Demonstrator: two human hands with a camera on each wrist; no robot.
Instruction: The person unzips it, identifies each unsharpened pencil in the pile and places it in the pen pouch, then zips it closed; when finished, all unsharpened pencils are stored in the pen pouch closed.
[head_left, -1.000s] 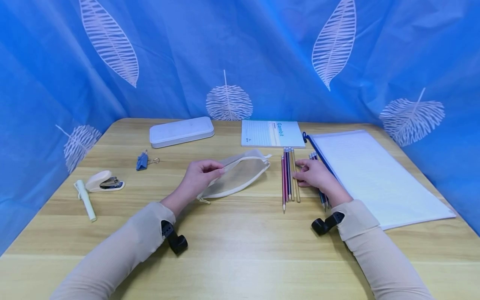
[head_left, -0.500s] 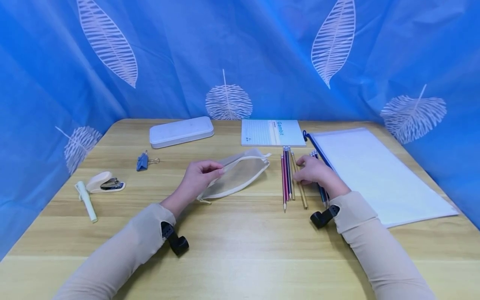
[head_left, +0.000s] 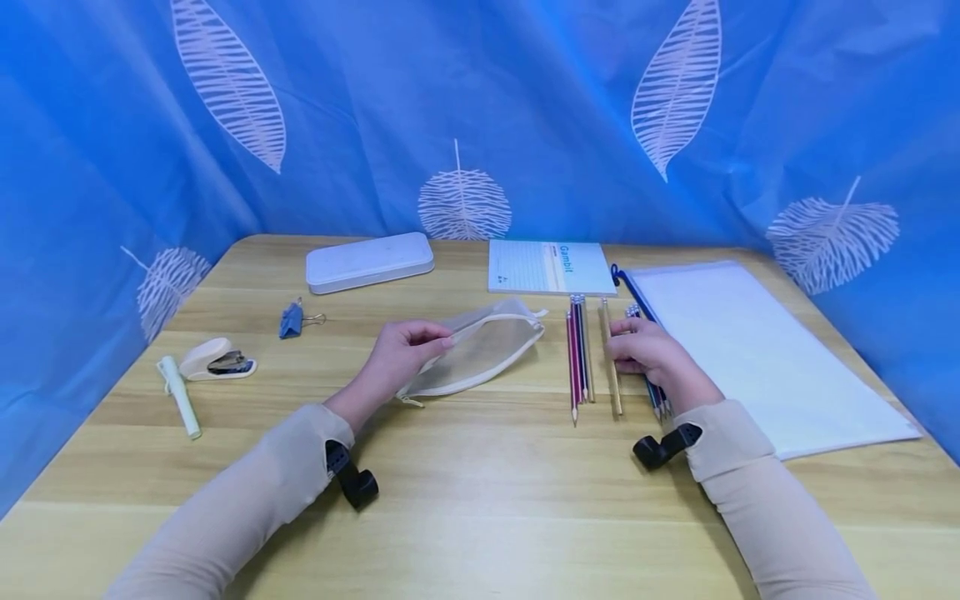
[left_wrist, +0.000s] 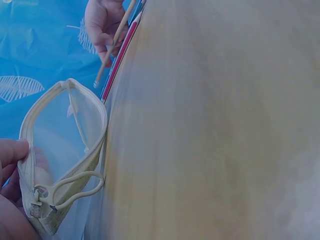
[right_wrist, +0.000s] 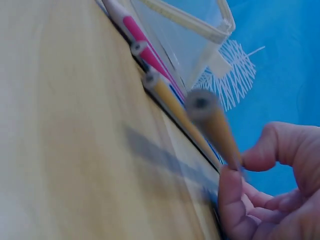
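Note:
My left hand (head_left: 401, 358) pinches the near-left edge of a translucent zippered pencil pouch (head_left: 487, 379), whose mouth gapes open. In the left wrist view the pouch's zip rim (left_wrist: 102, 120) and cord pull (left_wrist: 82, 187) show clearly. Between thumb and fingers, my right hand (head_left: 652, 354) pinches one natural-wood pencil (head_left: 612, 375). The right wrist view shows this pencil (right_wrist: 212, 122) raised off the table, its shadow below. Left of it lies a row of pencils (head_left: 577, 350), red, dark and one wooden. More dark pencils (head_left: 660, 398) lie partly hidden under the right hand.
A white document folder (head_left: 757, 358) with a blue zip lies at the right. Behind are a notebook (head_left: 551, 267) and a white case (head_left: 370, 264). On the left rest a blue binder clip (head_left: 291, 320), a stapler (head_left: 213, 360) and a pale green pen (head_left: 180, 398).
My right hand has drawn one wooden pencil rightward, away from the row, and now holds it. The left hand keeps its grip on the pouch in place.

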